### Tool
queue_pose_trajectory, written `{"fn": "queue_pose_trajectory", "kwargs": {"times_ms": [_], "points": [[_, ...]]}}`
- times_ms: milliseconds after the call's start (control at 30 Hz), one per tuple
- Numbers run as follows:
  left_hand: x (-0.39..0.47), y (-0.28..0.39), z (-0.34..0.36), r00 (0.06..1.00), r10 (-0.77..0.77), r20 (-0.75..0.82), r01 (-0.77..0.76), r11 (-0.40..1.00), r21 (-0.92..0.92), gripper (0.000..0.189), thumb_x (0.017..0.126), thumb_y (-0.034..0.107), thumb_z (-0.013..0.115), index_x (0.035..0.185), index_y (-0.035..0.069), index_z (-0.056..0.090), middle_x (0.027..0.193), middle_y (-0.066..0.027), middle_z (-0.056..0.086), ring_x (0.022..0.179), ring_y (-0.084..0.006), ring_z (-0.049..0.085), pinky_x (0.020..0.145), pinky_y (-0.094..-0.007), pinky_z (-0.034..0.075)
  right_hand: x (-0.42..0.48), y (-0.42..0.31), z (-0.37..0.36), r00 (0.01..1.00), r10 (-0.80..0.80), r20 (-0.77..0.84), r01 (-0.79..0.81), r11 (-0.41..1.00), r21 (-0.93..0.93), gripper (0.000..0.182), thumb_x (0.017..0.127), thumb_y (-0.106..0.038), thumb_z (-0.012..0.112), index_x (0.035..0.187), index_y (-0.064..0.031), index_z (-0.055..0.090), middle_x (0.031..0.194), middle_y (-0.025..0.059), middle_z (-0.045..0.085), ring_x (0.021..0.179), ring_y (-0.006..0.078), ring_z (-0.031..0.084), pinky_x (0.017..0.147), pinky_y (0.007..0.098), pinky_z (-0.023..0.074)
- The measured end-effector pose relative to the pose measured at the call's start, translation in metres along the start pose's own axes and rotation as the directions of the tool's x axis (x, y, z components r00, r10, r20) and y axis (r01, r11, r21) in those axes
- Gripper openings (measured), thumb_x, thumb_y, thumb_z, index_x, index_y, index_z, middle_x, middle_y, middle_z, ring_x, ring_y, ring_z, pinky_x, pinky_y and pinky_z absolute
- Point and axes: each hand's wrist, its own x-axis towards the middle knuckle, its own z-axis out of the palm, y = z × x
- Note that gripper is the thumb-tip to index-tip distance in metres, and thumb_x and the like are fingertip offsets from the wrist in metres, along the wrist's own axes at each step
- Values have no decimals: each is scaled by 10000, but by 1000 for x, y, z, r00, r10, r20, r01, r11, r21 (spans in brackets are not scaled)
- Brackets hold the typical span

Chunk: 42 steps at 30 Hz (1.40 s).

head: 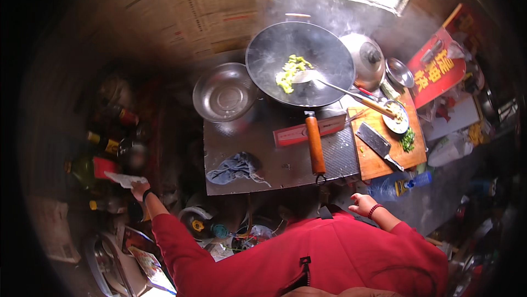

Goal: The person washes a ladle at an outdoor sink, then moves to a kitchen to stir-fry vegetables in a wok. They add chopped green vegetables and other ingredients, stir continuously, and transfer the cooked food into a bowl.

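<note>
My left hand (139, 188) reaches out to the left and grips a whitish packet (123, 178), probably plastic, beside several bottles. My right hand (361, 205) is held near my body with fingers loosely apart and nothing visible in it. Before me, a steaming black wok (267, 66) holds chopped green vegetable pieces (288, 75). A metal spatula (335, 87) rests in the wok, its wooden handle extending over a small bowl (396, 126) of chopped food. The wok's wooden handle (315, 145) points toward me.
A metal basin (225, 93) and a blue cloth (236, 168) lie on the metal-topped table (284, 177). On the right, a wooden cutting board (370, 165) carries a cleaver (375, 140) and chopped greens (407, 140). A domed lid (362, 64) leans behind. A gas cylinder (193, 223) stands below.
</note>
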Motion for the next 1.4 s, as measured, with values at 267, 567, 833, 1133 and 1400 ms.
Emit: {"fn": "queue_pose_trajectory", "kwargs": {"times_ms": [267,567,833,1133,1400], "points": [[-19,21,-40,793,-538,284,583,539,-608,797,725,545,656,1086,-113,386,893,-185,607,607,-237,663,448,-288,552,-6,42,5,995,54,-82,-44,991,129,446,752,-271,705,1094,-18,571,981,177,648,926,297,627,808,367,494],[-216,-16,-43,740,222,635,591,236,-772,449,802,291,645,920,-102,462,918,-245,524,616,-277,560,520,-361,543,50,109,-57,639,-85,-764,30,996,-86,386,712,-98,639,1074,-3,546,1074,180,579,1013,331,541,903,398,429],[-505,-22,-92,236,492,838,462,702,-542,226,907,201,528,999,22,424,935,-185,605,676,-261,651,490,-337,552,118,160,-90,648,-203,-734,-68,944,-322,116,804,-95,484,920,-105,494,817,130,535,832,289,551,741,406,434],[-705,97,-151,100,756,647,354,580,-733,80,918,111,521,911,43,480,887,-121,631,692,-159,641,545,-256,543,40,237,-124,638,-296,-711,426,905,6,265,703,-111,603,958,-99,532,832,124,526,748,313,586,643,398,495],[-828,269,-153,-133,738,662,302,666,-682,293,931,180,507,1121,-22,414,943,-179,616,741,-235,650,614,-333,551,28,381,-160,741,330,-585,428,440,790,196,888,-219,578,807,-50,523,542,-14,490,398,48,465,346,223,378]]}}
